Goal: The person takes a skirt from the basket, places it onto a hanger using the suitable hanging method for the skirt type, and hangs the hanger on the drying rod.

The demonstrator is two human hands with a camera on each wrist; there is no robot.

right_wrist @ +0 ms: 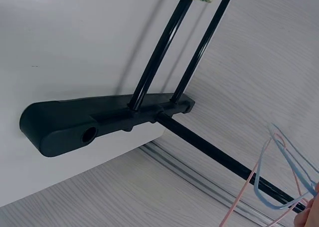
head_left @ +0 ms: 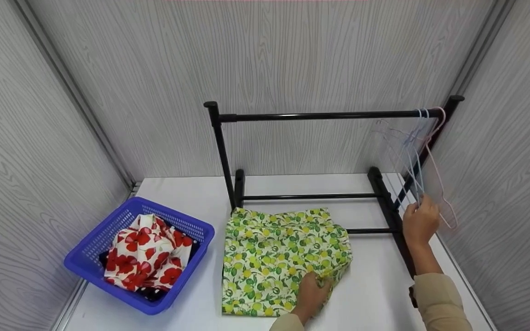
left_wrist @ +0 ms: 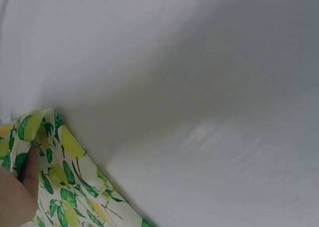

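Observation:
A garment with a green and yellow lemon print (head_left: 279,262) lies spread on the white table, in front of and partly over the rack's base. My left hand (head_left: 311,294) pinches its lower right edge; in the left wrist view the fabric (left_wrist: 65,187) folds up over a finger. At the rack's right end, my right hand (head_left: 421,220) grips the lower part of a light blue hanger (head_left: 418,168). A pink hanger (head_left: 437,172) hangs beside it on the same bar. How many hangers the fingers hold is hidden.
The black clothes rack (head_left: 320,116) stands at the back of the table (head_left: 191,191). At the left, a blue plastic basket (head_left: 173,299) holds a white cloth with red flowers (head_left: 147,253) over a dark dotted one. Grey wood-patterned panels (head_left: 292,55) enclose the table.

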